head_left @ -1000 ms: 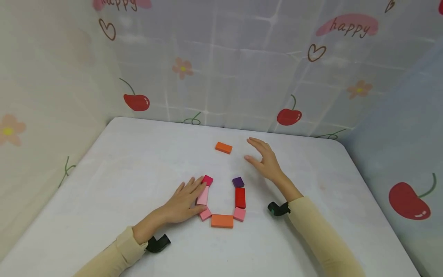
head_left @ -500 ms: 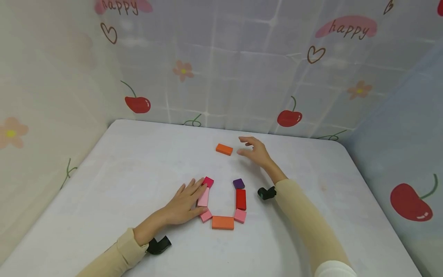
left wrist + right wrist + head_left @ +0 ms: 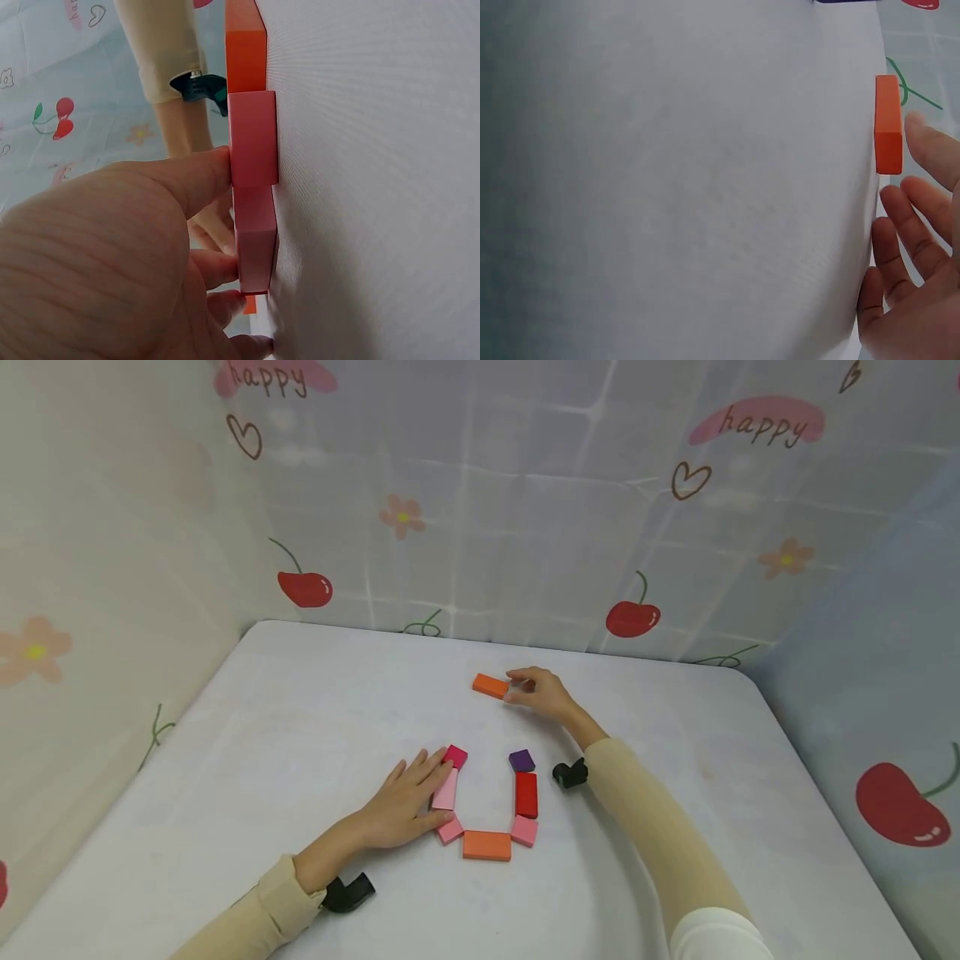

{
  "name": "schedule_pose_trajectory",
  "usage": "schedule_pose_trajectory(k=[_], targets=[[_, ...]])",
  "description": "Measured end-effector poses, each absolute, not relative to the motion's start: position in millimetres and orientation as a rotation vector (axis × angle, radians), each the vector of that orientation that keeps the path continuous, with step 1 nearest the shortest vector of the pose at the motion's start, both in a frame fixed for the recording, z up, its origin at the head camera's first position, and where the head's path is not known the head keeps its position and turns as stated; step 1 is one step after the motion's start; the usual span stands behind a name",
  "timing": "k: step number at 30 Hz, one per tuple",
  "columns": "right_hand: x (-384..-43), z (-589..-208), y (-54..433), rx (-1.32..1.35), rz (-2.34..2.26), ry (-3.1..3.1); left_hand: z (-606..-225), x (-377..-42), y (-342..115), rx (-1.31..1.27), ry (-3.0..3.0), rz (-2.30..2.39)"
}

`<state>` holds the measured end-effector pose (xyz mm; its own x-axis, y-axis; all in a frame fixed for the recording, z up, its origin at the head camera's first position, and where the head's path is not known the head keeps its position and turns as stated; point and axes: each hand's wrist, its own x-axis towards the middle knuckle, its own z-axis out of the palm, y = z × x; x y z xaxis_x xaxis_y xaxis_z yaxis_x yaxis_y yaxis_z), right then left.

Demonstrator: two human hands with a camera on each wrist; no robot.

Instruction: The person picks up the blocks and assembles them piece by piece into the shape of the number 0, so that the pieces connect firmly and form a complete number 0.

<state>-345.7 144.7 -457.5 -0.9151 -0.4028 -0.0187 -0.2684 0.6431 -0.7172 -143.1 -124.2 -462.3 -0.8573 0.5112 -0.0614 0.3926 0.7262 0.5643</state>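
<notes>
My left hand (image 3: 401, 807) lies with straight fingers on the left side of a U of blocks. In the left wrist view its thumb touches a pink square block (image 3: 253, 139), and another finger touches a longer pink block (image 3: 256, 240). Its fingertips reach a magenta block (image 3: 455, 756). Farther back, my right hand (image 3: 542, 691) has thumb and fingers apart at the right end of a lone orange block (image 3: 491, 686). The right wrist view shows a gap between the thumb and this orange block (image 3: 888, 125).
The U's base is another orange block (image 3: 487, 845). Its right side has a pink block (image 3: 524, 831), a red block (image 3: 527, 795) and a purple block (image 3: 522, 760). All lie on a white table (image 3: 337, 693), with a patterned curtain (image 3: 510, 527) behind.
My right hand has moved left to the lone orange block, its thumb and fingers drawing closer together. The left hand has stayed on the pink blocks.
</notes>
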Motion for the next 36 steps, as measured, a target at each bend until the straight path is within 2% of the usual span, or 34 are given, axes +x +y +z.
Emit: schedule_pose_trajectory(k=[36], targets=[[-341.8,-453.0,132.5,-0.570,-0.982,2.781,-459.4,-142.3,-124.3,0.740,2.728,0.796]])
